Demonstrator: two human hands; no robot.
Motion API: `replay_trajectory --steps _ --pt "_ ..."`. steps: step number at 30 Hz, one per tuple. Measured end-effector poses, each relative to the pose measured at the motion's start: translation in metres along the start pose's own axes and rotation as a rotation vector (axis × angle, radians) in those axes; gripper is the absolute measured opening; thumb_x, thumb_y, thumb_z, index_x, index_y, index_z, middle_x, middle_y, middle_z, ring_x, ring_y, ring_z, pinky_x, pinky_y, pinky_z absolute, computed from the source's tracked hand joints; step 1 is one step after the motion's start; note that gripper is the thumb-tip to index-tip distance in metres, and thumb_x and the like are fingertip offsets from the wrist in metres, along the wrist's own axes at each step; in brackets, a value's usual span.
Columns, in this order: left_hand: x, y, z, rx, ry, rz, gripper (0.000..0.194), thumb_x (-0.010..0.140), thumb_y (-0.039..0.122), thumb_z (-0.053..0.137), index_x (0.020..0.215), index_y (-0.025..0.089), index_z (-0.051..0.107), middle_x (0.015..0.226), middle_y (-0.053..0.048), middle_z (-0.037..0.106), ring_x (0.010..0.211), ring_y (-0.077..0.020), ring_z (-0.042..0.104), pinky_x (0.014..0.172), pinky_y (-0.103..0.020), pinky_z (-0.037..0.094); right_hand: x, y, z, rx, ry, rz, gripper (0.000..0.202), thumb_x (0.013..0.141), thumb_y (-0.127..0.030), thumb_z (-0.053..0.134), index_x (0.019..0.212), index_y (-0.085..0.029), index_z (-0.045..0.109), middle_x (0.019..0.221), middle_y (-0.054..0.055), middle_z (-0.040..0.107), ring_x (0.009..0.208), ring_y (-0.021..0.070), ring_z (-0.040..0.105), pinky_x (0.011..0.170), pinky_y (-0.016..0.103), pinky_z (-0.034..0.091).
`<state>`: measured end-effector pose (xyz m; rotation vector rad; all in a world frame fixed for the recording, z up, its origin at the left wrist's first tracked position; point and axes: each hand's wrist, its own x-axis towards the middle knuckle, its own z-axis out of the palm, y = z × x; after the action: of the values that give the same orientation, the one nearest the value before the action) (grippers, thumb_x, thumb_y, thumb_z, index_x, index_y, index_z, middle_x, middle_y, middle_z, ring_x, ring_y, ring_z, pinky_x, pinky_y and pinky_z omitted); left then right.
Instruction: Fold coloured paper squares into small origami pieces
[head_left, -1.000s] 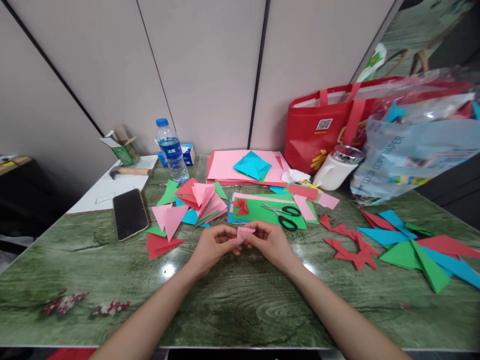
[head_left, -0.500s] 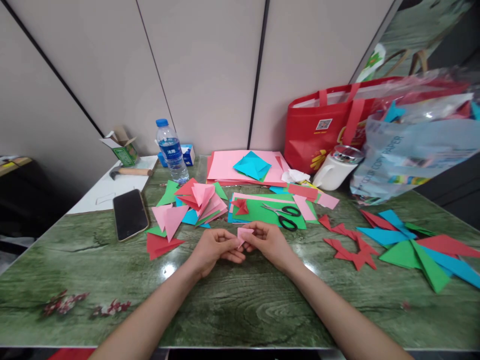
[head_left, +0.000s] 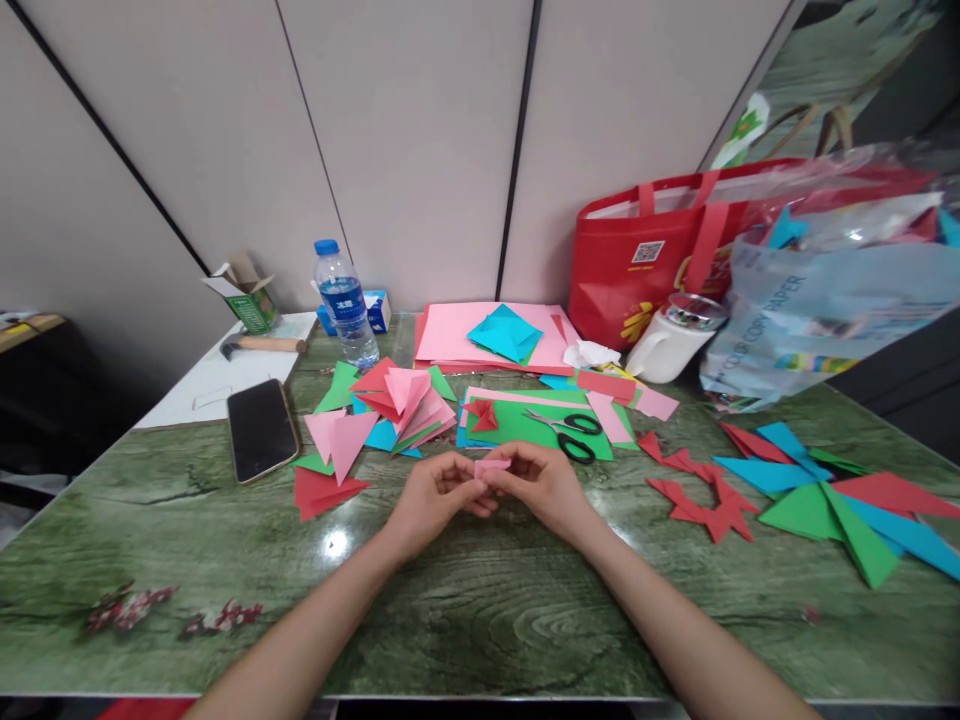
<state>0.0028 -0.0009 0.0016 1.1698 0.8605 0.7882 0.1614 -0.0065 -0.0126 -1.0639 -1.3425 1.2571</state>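
Left hand (head_left: 431,497) and right hand (head_left: 546,490) meet over a pink paper piece (head_left: 491,467)

Bare forearms reach in from the near edge of a green wood-grain table (head_left: 487,620), angling inward until the hands come together near its middle. The small pink piece is held just above the tabletop, between the fingertips. The left thumb and forefinger close on its left end, the other left fingers curled beneath; the right thumb and forefinger pinch the opposite end, the knuckles bent and the wrist turned inward. How firmly each hand grips cannot be told.

Room lies on the near side, where tabletop runs between the forearms to the table's straight front edge (head_left: 487,697). Beyond the fingers the space tightens: black-handled scissors (head_left: 561,425) rest on a stack of coloured sheets (head_left: 506,420) just past the right hand. A pile of folded paper triangles (head_left: 352,442) sits beyond the left hand, and a smartphone (head_left: 262,430) lies farther left. A red pointed-paper ring (head_left: 721,518) lies to the right, apart from the right forearm.
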Motion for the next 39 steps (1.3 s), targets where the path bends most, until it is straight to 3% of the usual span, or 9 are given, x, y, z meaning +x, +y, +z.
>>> replay_trajectory --steps 5,10,16,26,33,36,39 --pt "-0.002 0.003 0.001 0.022 0.101 0.103 0.021 0.070 0.029 0.067 0.075 0.011 0.057 0.073 -0.006 0.068 0.063 -0.0171 0.066 0.060 -0.031 0.055 -0.001 -0.007 -0.001 0.085 0.034 0.015 0.036 0.061 -0.033 0.073 0.093 -0.019 0.063 0.078 0.003 0.067 0.072 0.0157 0.062 0.068 0.028 0.051" --pt "-0.001 0.005 0.002 0.073 0.132 0.147 0.018 0.072 0.028 0.065 0.075 0.011 0.058 0.067 -0.004 0.067 0.060 -0.0167 0.066 0.057 -0.029 0.055 -0.002 -0.011 0.001 0.050 0.120 -0.016 0.022 0.060 -0.035 0.074 0.070 -0.017 0.065 0.069 0.003 0.068 0.063 0.0156 0.061 0.062 0.028 0.051" --pt "-0.002 0.002 0.001 0.031 0.124 0.129 0.019 0.072 0.028 0.065 0.074 0.012 0.056 0.065 -0.003 0.067 0.062 -0.0187 0.067 0.059 -0.032 0.056 -0.004 -0.012 0.003 -0.008 0.197 -0.066 0.015 0.063 -0.032 0.072 0.067 -0.018 0.067 0.070 0.004 0.069 0.065 0.0176 0.062 0.063 0.030 0.050" --pt "-0.002 0.002 0.001 -0.010 0.110 0.083 0.023 0.069 0.031 0.068 0.072 0.012 0.055 0.066 -0.005 0.069 0.059 -0.0183 0.067 0.056 -0.030 0.056 0.000 -0.007 0.004 0.016 0.077 0.001 0.023 0.066 -0.039 0.068 0.072 -0.018 0.062 0.067 0.001 0.064 0.056 0.0135 0.057 0.055 0.026 0.048" --pt "-0.001 0.001 0.002 -0.012 0.054 -0.004 0.028 0.066 0.035 0.069 0.074 0.012 0.054 0.062 -0.003 0.067 0.055 -0.0179 0.067 0.053 -0.028 0.054 -0.004 -0.006 0.004 -0.088 0.081 -0.014 0.029 0.068 -0.042 0.066 0.058 -0.017 0.057 0.052 -0.002 0.055 0.049 0.0108 0.050 0.049 0.022 0.041" --pt "-0.001 -0.002 0.001 0.059 0.023 -0.014 0.029 0.070 0.039 0.064 0.071 0.013 0.051 0.055 -0.001 0.063 0.046 -0.0159 0.063 0.043 -0.024 0.050 -0.004 -0.005 0.005 -0.051 0.078 0.023 0.028 0.067 -0.043 0.067 0.061 -0.016 0.059 0.052 -0.002 0.057 0.049 0.0109 0.051 0.048 0.023 0.042" --pt "-0.002 -0.005 0.001 0.167 0.037 0.006 0.029 0.076 0.041 0.056 0.066 0.016 0.047 0.040 0.006 0.051 0.030 -0.0099 0.052 0.030 -0.016 0.037 -0.001 -0.006 0.006 -0.021 0.034 0.071 0.028 0.067 -0.043 0.067 0.068 -0.016 0.062 0.056 -0.002 0.058 0.049 0.0100 0.051 0.047 0.022 0.043"
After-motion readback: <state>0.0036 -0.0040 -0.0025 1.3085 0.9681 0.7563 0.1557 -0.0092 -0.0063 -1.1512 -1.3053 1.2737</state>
